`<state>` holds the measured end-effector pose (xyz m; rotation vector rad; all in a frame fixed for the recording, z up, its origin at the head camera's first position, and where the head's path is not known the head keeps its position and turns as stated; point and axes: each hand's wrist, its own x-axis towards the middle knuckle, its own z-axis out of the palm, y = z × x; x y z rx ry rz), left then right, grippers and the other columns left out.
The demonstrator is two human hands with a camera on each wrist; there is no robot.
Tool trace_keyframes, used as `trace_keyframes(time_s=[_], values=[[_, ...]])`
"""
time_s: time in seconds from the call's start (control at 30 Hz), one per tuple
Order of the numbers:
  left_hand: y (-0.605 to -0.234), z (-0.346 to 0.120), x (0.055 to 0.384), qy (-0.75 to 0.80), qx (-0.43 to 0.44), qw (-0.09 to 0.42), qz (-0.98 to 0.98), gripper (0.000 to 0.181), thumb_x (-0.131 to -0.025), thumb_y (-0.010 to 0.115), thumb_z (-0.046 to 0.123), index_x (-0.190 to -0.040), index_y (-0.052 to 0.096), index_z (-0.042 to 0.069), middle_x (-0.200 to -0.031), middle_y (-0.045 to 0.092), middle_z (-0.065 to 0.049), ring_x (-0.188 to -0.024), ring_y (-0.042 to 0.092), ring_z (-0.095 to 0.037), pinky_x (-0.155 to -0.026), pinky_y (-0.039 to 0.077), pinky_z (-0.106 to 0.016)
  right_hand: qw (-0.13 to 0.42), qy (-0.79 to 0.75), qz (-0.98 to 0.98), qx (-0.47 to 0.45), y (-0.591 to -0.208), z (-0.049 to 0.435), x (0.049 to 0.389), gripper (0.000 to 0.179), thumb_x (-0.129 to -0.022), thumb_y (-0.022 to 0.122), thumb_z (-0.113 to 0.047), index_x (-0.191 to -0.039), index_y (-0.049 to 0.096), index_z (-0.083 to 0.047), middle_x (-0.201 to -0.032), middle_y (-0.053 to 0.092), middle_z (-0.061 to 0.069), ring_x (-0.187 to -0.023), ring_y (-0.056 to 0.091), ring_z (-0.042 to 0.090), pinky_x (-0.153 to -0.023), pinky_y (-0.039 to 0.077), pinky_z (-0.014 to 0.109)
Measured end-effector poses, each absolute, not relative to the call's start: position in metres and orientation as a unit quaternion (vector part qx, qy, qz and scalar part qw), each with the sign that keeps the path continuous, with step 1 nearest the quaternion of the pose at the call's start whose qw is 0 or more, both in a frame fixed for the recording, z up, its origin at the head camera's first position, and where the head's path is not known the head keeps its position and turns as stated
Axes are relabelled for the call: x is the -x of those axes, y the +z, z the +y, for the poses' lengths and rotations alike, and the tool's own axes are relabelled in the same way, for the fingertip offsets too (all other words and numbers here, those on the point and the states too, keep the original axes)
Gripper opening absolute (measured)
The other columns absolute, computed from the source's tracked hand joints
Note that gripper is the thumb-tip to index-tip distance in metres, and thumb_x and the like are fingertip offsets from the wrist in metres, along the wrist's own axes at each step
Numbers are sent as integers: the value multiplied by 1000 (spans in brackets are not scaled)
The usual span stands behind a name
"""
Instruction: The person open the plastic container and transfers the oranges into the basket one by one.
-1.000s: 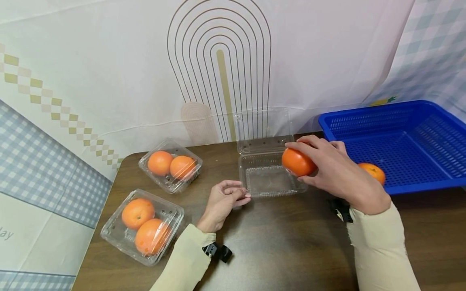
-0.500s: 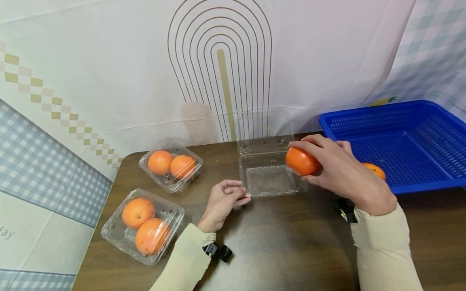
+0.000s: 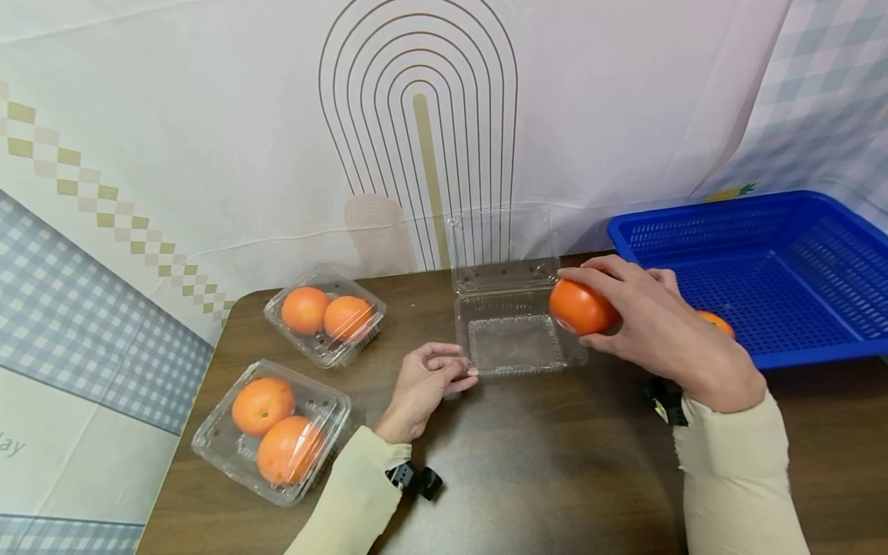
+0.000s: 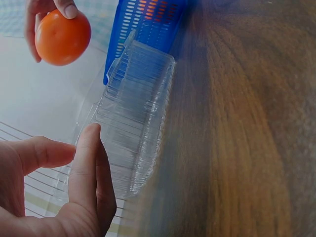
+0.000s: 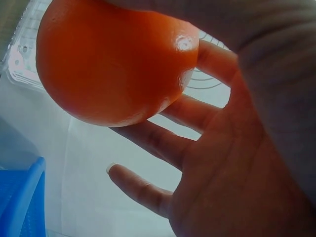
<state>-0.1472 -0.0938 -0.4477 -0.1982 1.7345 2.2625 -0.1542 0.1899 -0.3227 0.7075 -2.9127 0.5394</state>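
My right hand [image 3: 645,324] grips an orange [image 3: 583,306] between thumb and fingers, held above the right side of an open clear plastic clamshell box [image 3: 516,343]. Its lid [image 3: 505,250] stands up against the wall. At the box's near left corner, my left hand [image 3: 426,389] pinches the rim; in the left wrist view the thumb and a finger [image 4: 85,163] meet at the box wall [image 4: 133,118]. The right wrist view has the orange [image 5: 113,59] filling the upper part, with the little finger [image 5: 140,187] held away from it.
Two closed clear boxes, a far one [image 3: 326,351] and a near one [image 3: 229,470], stand at the left with two oranges each. On the right is a blue plastic basket [image 3: 798,285] with another orange [image 3: 718,322], partly hidden by my right wrist. A fabric-covered wall [image 3: 610,116] rises behind the table.
My right hand has drifted a little to the right with the orange, toward the basket side. The left hand and the boxes have stayed where they were.
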Motion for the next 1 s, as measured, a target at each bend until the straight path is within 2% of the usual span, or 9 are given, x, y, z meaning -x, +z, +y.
trace_keyframes(time_s=[0.57,1.0], values=[[-447,-94,147,782,69,140,604,32,-94,59,-11,-125,52,-14,-95,70,-17,-79,74,-18,-80,67,-30,59,182,-956,-222,-322,195,152,80,-73,93,-18,-144,56,-17,-140,54,14,-119,60,39,-83,30,47],[-448,-94,147,783,66,141,602,32,-94,59,-11,-125,51,-14,-93,70,-14,-79,74,-17,-80,67,-30,65,184,-956,-219,-320,204,149,78,-76,91,-20,-145,55,-19,-138,55,12,-116,60,36,-82,29,44]])
